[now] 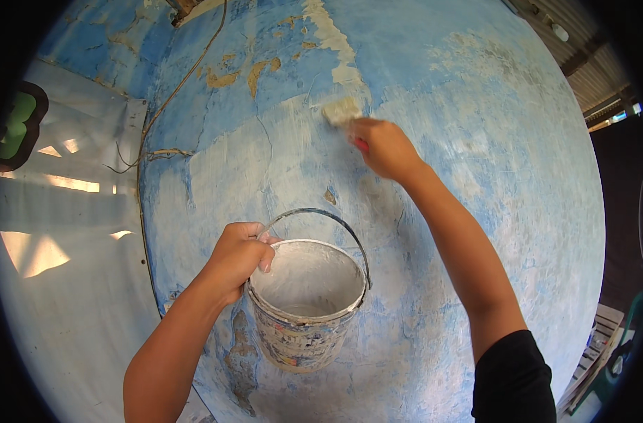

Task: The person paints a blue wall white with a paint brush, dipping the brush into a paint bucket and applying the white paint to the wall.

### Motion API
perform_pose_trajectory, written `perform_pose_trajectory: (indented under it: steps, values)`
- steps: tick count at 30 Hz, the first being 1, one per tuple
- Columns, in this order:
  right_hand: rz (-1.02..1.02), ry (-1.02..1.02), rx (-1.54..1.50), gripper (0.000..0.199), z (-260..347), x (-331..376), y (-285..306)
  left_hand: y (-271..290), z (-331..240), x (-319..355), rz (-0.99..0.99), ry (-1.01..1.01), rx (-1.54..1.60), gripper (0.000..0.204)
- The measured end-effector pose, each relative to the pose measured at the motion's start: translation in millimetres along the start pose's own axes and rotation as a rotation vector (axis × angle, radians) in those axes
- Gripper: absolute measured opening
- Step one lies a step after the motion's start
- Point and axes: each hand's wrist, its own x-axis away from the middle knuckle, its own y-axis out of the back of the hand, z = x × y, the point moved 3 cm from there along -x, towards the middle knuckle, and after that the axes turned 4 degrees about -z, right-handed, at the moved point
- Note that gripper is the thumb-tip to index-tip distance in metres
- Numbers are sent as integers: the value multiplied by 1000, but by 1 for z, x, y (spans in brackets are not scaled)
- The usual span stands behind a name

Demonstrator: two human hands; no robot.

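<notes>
Blue peeling wall (462, 141), cable (147, 128) down its left, white sheet (74, 303) beside, left hand (244, 255) gripping bucket (304, 342), right hand (386, 148) clasping brush (341, 111)

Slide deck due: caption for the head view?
Left hand gripping smeared bucket by rim, right hand holding brush at patchy blue wall.

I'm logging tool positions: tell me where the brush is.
In the head view, the brush is above centre at the blue wall, gripped in the right hand, higher than the bucket.
</notes>
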Motion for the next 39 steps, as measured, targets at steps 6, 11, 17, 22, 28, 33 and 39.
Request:
perform_pose_trajectory:
  steps: [6, 11, 17, 22, 28, 33, 39]
  values:
    - [174, 152, -25, 12, 57, 27, 40, 10, 12, 4, -15, -2, 15, 25]
    - [15, 194, 33, 13, 10, -32, 28, -11, 7, 2, 9, -20, 23, 24]
    - [285, 207, -165, 13, 24, -46, 29, -8, 3, 7, -27, 10, 17, 19]
    - [170, 204, -198, 16, 15, -75, 60, -13, 8, 4, -31, -58, 21, 22]
    - [102, 168, -29, 25, -28, -25, 29, -24, -4, 5, -17, -47, 4, 21]
    - [211, 115, -304, 15, -11, 20, 64, -23, 5, 0, 1, 9, 25, 15]
    - [-25, 200, -177, 20, -28, -26, 84, -53, 4, -8, 46, -28, 28, 21]
